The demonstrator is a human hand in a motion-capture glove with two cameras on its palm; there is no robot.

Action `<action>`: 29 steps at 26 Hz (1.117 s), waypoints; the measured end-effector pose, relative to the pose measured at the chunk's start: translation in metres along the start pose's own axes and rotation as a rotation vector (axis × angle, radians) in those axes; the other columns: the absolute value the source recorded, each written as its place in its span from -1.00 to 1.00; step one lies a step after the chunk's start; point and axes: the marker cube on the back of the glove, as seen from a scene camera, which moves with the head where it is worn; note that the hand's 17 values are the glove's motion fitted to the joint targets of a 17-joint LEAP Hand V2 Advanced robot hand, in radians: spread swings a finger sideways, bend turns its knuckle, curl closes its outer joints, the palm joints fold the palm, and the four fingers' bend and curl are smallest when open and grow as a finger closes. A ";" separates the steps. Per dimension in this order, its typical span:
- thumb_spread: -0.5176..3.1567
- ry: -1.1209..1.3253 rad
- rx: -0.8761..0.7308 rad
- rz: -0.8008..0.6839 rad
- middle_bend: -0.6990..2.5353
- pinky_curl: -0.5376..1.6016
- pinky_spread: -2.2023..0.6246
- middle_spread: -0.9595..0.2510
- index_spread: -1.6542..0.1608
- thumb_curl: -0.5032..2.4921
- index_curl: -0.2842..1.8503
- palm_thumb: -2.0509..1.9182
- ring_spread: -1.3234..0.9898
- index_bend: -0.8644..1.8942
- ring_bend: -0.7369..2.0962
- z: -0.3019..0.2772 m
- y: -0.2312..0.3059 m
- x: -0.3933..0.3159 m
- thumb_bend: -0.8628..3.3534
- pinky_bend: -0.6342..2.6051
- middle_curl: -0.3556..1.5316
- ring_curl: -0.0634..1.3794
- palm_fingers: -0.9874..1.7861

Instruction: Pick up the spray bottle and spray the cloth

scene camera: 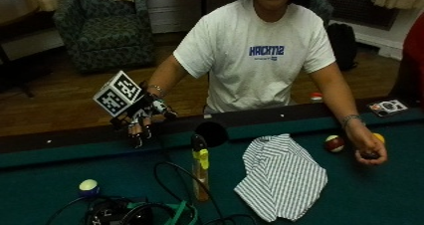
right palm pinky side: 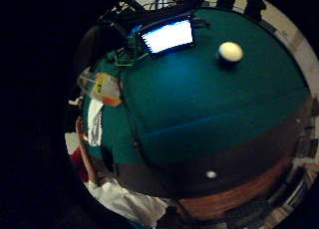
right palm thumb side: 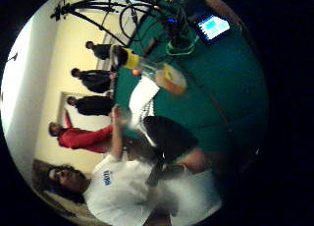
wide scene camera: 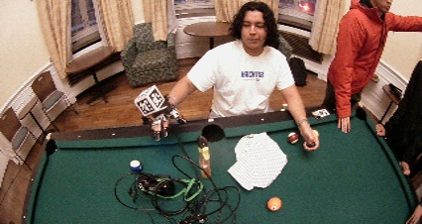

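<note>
Overhead, gloved right hand (scene camera: 140,119) hangs relaxed, empty.

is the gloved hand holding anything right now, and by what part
Nothing is held. The gloved right hand hangs above the table rail, its fingers pointing down, apart from the upright spray bottle.

The table (scene camera: 53,172) is covered in matt green felt with a dark wooden rail, the cloth (scene camera: 281,177) is soft striped woven fabric lying in folds, the spray bottle (scene camera: 200,172) looks like clear glossy plastic with a yellow collar, and the balls (scene camera: 334,143) are smooth and shiny.
</note>
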 end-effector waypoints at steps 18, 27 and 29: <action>-0.17 -0.471 0.079 -0.015 -0.45 -0.21 0.62 0.32 0.39 -0.42 -0.46 0.43 0.01 -0.23 -0.19 0.056 -0.042 -0.036 -0.54 -0.36 -0.31 -0.50 0.31; -0.26 -0.551 0.170 0.002 -0.35 -0.09 0.43 0.25 0.48 -0.37 -0.41 0.48 -0.03 -0.23 -0.03 0.080 -0.064 -0.048 -0.56 -0.17 -0.19 -0.33 0.77; -0.22 -0.587 0.197 0.011 -0.31 -0.07 0.44 0.24 0.49 -0.36 -0.37 0.46 -0.03 -0.13 0.01 0.084 -0.068 -0.049 -0.57 -0.15 -0.16 -0.29 0.81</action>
